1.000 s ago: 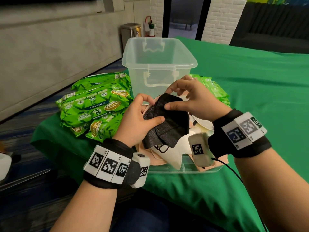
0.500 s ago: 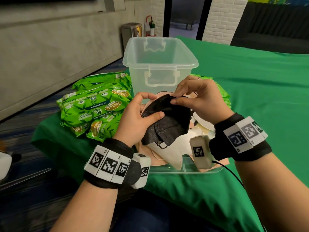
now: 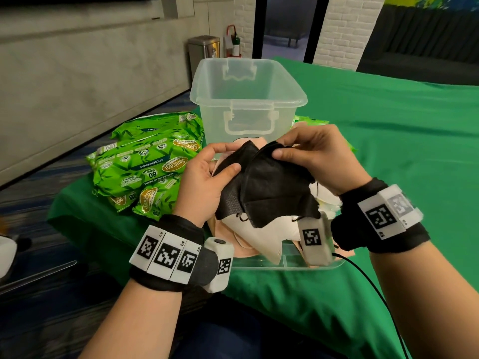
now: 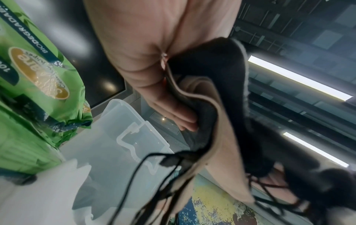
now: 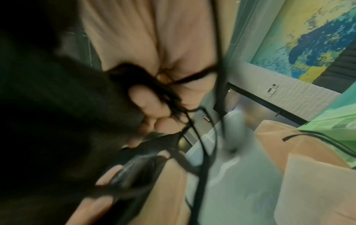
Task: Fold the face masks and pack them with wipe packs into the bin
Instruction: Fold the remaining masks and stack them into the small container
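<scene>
A black face mask (image 3: 269, 187) is held up between both hands over a pile of white and pink masks (image 3: 256, 237). My left hand (image 3: 210, 174) pinches its left half, thumb on top. At the upper right edge my right hand (image 3: 308, 156) pinches the mask with thumb and curled fingers. In the left wrist view the black mask (image 4: 215, 73) and its ear loops (image 4: 154, 175) hang by the palm. The right wrist view is blurred, with the mask (image 5: 63, 115) dark at left. The clear bin (image 3: 246, 99) stands open just behind. Green wipe packs (image 3: 147, 167) lie left of it.
The masks lie in a shallow clear tray (image 3: 290, 263) at the near edge of the green-covered table (image 3: 388, 130). Another green wipe pack (image 3: 311, 121) shows right of the bin. A cable (image 3: 373, 286) runs from my right wrist. The table's left edge drops to the floor.
Both hands have shifted slightly right with the black mask. The mask has spread wider, its right half now lying further over the pile.
</scene>
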### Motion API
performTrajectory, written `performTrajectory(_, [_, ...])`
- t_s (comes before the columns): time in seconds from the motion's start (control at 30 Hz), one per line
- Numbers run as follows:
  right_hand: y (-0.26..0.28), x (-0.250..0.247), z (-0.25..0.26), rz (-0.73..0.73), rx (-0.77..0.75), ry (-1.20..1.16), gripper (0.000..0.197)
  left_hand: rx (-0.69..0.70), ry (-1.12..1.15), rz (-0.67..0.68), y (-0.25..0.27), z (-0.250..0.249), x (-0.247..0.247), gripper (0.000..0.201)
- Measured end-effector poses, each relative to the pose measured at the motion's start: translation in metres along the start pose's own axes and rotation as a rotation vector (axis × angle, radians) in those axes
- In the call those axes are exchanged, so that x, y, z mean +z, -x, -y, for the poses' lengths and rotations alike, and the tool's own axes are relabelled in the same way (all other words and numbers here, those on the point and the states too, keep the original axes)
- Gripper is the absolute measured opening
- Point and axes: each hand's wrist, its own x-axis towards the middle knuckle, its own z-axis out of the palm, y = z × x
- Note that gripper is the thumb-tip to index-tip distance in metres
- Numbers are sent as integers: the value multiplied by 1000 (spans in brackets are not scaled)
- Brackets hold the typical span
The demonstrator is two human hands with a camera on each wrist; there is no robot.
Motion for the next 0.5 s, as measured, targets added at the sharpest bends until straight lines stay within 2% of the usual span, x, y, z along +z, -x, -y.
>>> performTrajectory(0.13, [-4,11,-2,31,-47,137,20,34,10,23,1,-3,2,37])
performTrajectory(0.23, [-3,15,-4,72,-56,147,20,40,9,37,2,-3,0,35])
performTrajectory(0.5, [5,17,-2,13,-171,209,20,29,7,-3,6,-10,4,33])
